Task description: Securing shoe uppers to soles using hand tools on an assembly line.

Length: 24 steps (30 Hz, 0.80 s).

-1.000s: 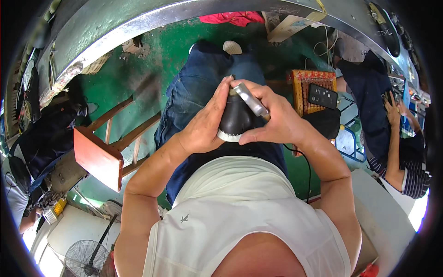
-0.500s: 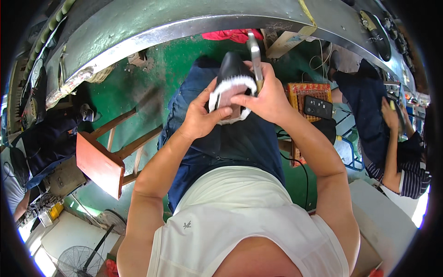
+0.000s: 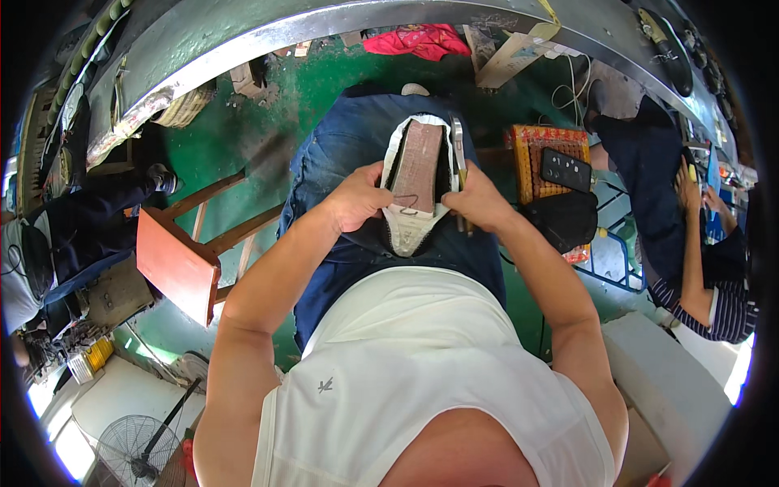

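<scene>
An unfinished black shoe (image 3: 420,166) lies sole side up over my lap, its toe away from me. A pale lining edge runs round its pinkish-brown insole, and the heel end nearest me is whitish. My left hand (image 3: 362,197) is closed on the shoe's left rim near the heel. My right hand (image 3: 479,199) is closed round slim metal pincers (image 3: 458,150), which lie along the shoe's right side. The right thumb is by the shoe's right rim; whether it presses on it is hard to see.
A metal-edged bench (image 3: 324,26) curves across the front. An orange-topped wooden stool (image 3: 174,258) stands left. On the right, a phone (image 3: 565,170) and a black bag (image 3: 564,221) rest on a beaded seat (image 3: 527,170). Other people sit at both sides. Red cloth (image 3: 418,40) lies under the bench.
The shoe has come nearer to me and tilted, so its whole insole now faces up. Both hands have drawn back and sit at its sides. The pincers have moved nearer with the right hand.
</scene>
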{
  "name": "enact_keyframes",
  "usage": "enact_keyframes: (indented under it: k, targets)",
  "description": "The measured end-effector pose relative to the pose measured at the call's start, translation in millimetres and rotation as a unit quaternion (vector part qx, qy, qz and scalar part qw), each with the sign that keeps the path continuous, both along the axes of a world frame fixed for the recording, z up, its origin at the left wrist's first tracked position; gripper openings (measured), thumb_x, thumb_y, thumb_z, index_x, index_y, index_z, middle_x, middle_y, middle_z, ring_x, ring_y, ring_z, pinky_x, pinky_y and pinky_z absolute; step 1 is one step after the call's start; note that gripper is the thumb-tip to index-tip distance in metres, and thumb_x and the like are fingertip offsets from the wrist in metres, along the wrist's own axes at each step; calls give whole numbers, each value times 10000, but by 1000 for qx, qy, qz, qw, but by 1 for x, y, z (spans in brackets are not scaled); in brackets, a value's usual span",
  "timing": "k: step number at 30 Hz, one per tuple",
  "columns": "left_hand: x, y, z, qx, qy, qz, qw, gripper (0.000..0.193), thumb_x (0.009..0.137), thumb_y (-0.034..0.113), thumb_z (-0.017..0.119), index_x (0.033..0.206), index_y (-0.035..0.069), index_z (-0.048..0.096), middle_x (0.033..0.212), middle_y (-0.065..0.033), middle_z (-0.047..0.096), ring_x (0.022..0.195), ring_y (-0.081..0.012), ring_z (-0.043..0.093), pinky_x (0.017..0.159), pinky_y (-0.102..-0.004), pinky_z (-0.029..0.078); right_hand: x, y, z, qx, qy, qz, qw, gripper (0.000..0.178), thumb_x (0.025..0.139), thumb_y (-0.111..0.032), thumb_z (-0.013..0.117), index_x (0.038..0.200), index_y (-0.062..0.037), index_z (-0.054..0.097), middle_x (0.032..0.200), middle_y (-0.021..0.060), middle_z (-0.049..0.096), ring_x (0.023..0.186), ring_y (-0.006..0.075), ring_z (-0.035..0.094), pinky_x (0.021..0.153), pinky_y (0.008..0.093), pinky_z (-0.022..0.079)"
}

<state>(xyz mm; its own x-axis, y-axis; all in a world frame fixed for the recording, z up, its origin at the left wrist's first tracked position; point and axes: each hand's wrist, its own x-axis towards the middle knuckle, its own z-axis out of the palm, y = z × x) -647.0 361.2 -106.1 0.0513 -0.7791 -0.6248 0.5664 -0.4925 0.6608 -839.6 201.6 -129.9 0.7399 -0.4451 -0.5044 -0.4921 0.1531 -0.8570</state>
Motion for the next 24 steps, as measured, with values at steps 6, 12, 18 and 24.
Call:
enact_keyframes:
  k: [6,12,18,24]
  targets:
    - [-29,21,-10,-101,-36,5,994,848,810,-40,676,1557,31,280,1444,-101,510,1336,-208,491,1138,-363,377,-40,-19,64,70,75,95,990,349,961,-162,609,1281,-32,556,963,57,658,706,142,586,696,317,495]
    - [-46,23,-15,-57,-91,14,994,961,824,-42,681,1608,29,129,1504,-130,448,1396,-223,416,1178,-347,309,-36,-14,100,-245,57,343,905,341,917,-139,614,1226,1,583,917,223,678,864,439,656,805,479,519]
    - [-60,19,-13,-99,-43,41,993,850,910,36,521,1593,-56,23,1615,-164,307,1472,-243,322,1215,-344,230,4,-26,130,-378,130,476,783,328,862,-96,627,1135,83,591,896,246,692,894,447,674,818,508,528]
    - [-63,3,-8,-14,94,248,964,667,1088,463,293,1583,19,248,1545,-144,426,1395,-249,441,1162,-369,352,37,-32,118,-356,144,567,729,239,902,-200,659,968,28,637,811,236,680,828,427,677,744,510,524]
